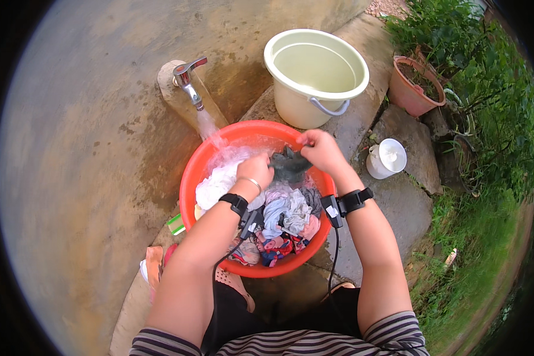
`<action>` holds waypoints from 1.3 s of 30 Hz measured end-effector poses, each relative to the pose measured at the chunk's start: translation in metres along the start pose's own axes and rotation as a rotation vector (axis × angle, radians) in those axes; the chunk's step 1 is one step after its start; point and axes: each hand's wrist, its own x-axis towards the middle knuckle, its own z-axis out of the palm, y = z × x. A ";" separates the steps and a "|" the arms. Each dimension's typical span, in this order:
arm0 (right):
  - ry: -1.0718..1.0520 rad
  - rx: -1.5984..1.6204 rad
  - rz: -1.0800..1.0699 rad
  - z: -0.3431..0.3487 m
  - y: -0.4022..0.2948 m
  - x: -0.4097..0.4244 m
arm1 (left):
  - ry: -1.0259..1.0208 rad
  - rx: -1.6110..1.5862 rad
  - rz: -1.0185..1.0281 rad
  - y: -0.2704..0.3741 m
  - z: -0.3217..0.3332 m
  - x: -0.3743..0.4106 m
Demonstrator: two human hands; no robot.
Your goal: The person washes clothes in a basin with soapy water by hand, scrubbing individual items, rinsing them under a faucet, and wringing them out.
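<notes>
My left hand (pixel 256 171) and my right hand (pixel 321 150) grip a small dark grey cloth (pixel 289 166) from both sides, stretched between them over the far part of a red plastic basin (pixel 188 196). Water runs from a chrome tap (pixel 189 84) into the basin's far left side. White fabric (pixel 218 187) lies wet under the stream, partly behind my left wrist. Closer to me in the basin are crumpled light blue and grey clothes (pixel 285 211) and a red and navy patterned garment (pixel 278 251). The fingertips of my left hand are hidden by the hand itself.
A cream bucket (pixel 293 107) with a grey handle stands just beyond the basin. On the right are a white cup (pixel 374 162) with white contents and a terracotta-coloured plant pot (pixel 411 95). The wall (pixel 93 133) borders the left; cables hang from both wrist straps.
</notes>
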 end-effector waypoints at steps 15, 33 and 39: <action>-0.051 -0.781 -0.232 0.014 -0.013 -0.010 | 0.208 -0.274 -0.025 0.006 -0.021 0.022; -0.822 -0.499 0.231 0.083 0.067 0.013 | -0.483 -0.276 -0.186 -0.012 0.067 -0.003; -0.521 0.189 0.320 0.037 -0.020 0.055 | 0.015 -0.570 -0.097 -0.028 0.084 -0.003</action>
